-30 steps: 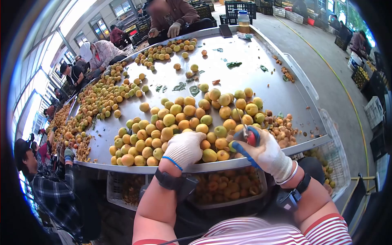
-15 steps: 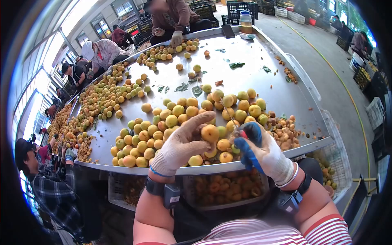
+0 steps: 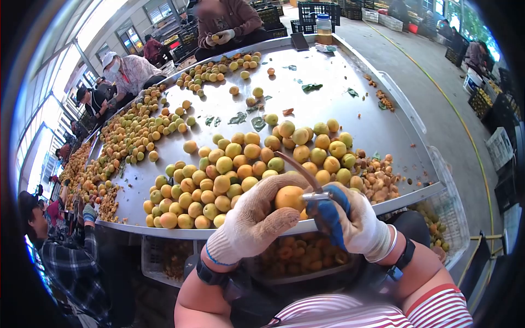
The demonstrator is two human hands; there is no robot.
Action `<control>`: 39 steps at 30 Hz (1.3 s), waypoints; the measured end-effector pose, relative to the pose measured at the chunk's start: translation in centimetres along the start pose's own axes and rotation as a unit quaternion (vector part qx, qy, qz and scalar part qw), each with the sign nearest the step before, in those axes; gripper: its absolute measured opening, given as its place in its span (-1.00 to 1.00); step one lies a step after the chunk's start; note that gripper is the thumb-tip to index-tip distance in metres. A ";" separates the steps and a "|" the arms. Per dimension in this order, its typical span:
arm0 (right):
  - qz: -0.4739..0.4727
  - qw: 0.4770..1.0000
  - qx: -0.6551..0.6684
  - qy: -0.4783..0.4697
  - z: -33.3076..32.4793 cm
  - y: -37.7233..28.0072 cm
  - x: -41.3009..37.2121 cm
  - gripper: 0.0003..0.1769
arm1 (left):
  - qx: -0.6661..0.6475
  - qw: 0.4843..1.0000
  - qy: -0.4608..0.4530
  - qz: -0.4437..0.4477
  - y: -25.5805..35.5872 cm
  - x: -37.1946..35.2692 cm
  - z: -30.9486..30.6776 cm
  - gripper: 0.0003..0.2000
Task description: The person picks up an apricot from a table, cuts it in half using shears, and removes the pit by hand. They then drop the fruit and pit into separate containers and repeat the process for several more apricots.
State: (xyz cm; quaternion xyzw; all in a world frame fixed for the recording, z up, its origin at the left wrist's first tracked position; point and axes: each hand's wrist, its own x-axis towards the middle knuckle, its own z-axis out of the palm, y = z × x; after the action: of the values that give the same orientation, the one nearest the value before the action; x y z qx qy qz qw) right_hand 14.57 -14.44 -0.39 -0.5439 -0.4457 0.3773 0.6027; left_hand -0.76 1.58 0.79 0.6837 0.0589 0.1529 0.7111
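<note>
My left hand (image 3: pixel 257 216), in a white and tan work glove, grips a yellow-orange apricot (image 3: pixel 289 198) above the near edge of the metal table (image 3: pixel 339 93). My right hand (image 3: pixel 350 216) wears a white glove with blue-covered fingers. Those fingers are closed round a knife with a thin curved blade (image 3: pixel 298 164), which points up and to the left, and its metal collar sits close beside the apricot. The handle is hidden in my grip. Just beyond my hands lies a heap of whole apricots (image 3: pixel 221 183).
Apricot pits or scraps (image 3: pixel 380 183) lie to the right of the heap. Below the table edge stands a crate of apricot pieces (image 3: pixel 306 257). More apricots (image 3: pixel 136 131) spread along the left side. A co-worker (image 3: pixel 232 22) sits at the far edge, near a jar (image 3: pixel 324 30).
My left hand has brought the apricot slightly right and down, up against the right hand. The knife has turned, its blade now plainly visible. The far co-worker's hands have come together.
</note>
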 end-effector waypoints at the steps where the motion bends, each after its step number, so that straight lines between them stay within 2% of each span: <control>1: -0.007 1.000 -0.027 0.002 0.0 -0.3 0.0 -0.88 | 0.046 0.999 -0.001 0.023 0.2 0.0 -0.1 -0.53; 6: -0.039 0.997 -0.058 0.030 0.7 0.5 -0.1 -0.89 | 0.159 0.985 0.028 0.058 0.4 -0.2 0.6 -0.59; 11: -0.070 0.991 -0.108 0.033 1.1 0.3 -0.1 -0.88 | 0.308 0.932 0.067 0.181 -0.2 0.2 0.5 -0.51; 14: -0.063 0.990 -0.115 0.044 1.2 0.5 -0.1 -0.91 | 0.334 0.924 0.074 0.171 0.3 0.2 0.7 -0.49; 16: -0.149 0.968 -0.189 0.066 1.2 1.0 0.0 -0.93 | 0.330 0.924 0.077 0.178 0.0 0.2 0.6 -0.50; 19: -0.176 0.961 -0.200 0.074 1.2 1.9 0.2 -0.91 | 0.329 0.923 0.079 0.184 0.0 0.2 0.7 -0.51; 25: -0.128 0.972 -0.195 0.027 0.9 0.7 0.5 -0.87 | 0.358 0.913 0.077 0.180 0.3 0.2 0.9 -0.53; 29: -0.114 0.977 -0.175 0.050 1.5 1.4 0.3 -0.85 | 0.351 0.918 0.063 0.176 -0.6 0.1 0.8 -0.56; 32: -0.081 0.981 -0.175 0.022 1.4 1.5 0.4 -0.84 | 0.404 0.894 0.059 0.186 -0.7 0.4 0.8 -0.57; 34: -0.001 0.992 -0.122 0.038 1.9 1.7 1.2 -0.83 | 0.406 0.897 0.056 0.166 -0.7 0.4 0.7 -0.57; 35: 0.150 0.988 0.023 0.021 1.5 0.6 0.7 -0.73 | 0.410 0.899 0.052 0.146 -0.7 0.3 0.6 -0.57; 36: 0.150 0.988 0.023 0.021 0.7 -0.1 1.0 -0.73 | 0.409 0.899 0.052 0.146 -0.7 0.3 0.5 -0.57; 37: 0.229 0.955 0.180 -0.054 -0.5 -0.6 1.2 -0.64 | 0.371 0.916 0.050 0.146 -0.8 0.2 0.4 -0.57; 38: 0.299 0.886 0.330 -0.128 -1.0 -0.9 1.2 -0.54 | 0.332 0.931 0.048 0.146 -0.9 0.2 0.3 -0.56; 39: 0.293 0.881 0.352 -0.121 -0.7 -1.0 0.8 -0.42 | 0.333 0.930 0.049 0.147 -1.0 0.2 0.3 -0.56</control>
State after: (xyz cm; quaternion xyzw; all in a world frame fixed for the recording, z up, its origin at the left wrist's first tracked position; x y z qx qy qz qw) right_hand 15.46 -14.00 0.67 -0.3521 -0.1735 0.7315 0.5575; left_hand -0.34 1.36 -0.17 0.8737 0.0400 0.2604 0.4089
